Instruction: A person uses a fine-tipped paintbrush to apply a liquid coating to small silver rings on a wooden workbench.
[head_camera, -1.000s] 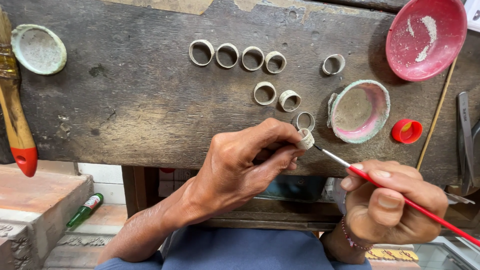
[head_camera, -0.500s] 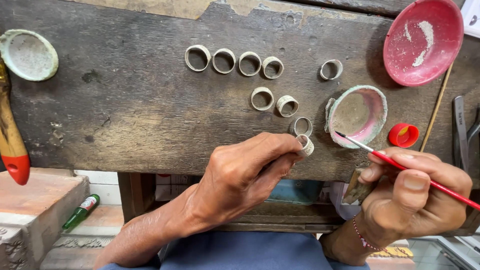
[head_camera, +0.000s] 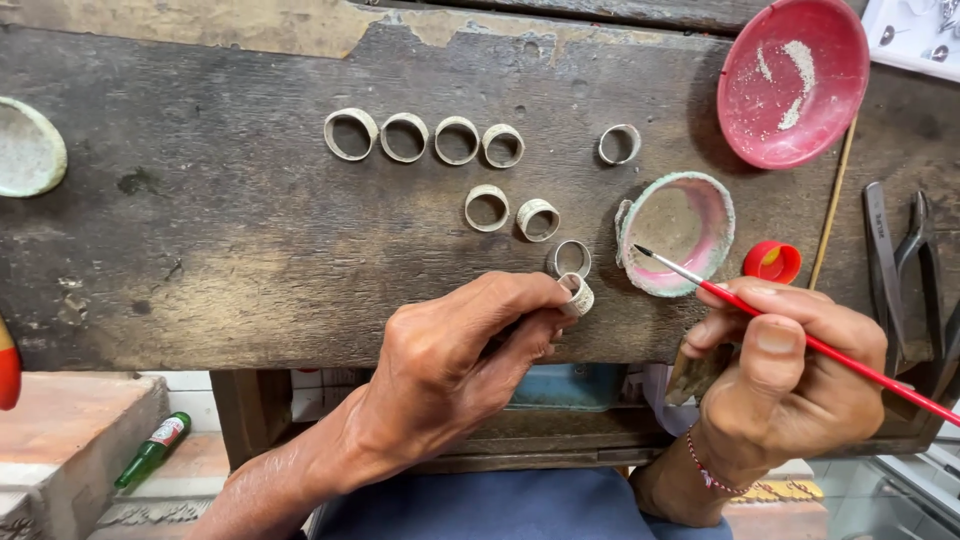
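My left hand (head_camera: 460, 360) pinches a small pale ring (head_camera: 579, 294) between thumb and fingers at the front edge of the dark wooden bench (head_camera: 220, 240). My right hand (head_camera: 790, 370) holds a thin red paintbrush (head_camera: 800, 335); its dark tip reaches over the small crusted pink dish (head_camera: 677, 232). Several more pale rings lie on the bench: a row (head_camera: 425, 137) farther back, one apart (head_camera: 619, 144), two in the middle (head_camera: 512, 213), and one (head_camera: 572, 258) just behind the held ring.
A red bowl (head_camera: 794, 80) with white powder sits at the back right, a red bottle cap (head_camera: 772, 262) beside the pink dish. Pliers (head_camera: 900, 270) lie at the right edge, a pale dish (head_camera: 28, 148) at the left. A green bottle (head_camera: 152, 450) lies on the floor.
My right hand has drawn the brush away from the held ring and swung its tip up to the pink dish. My left hand keeps its hold on the ring.
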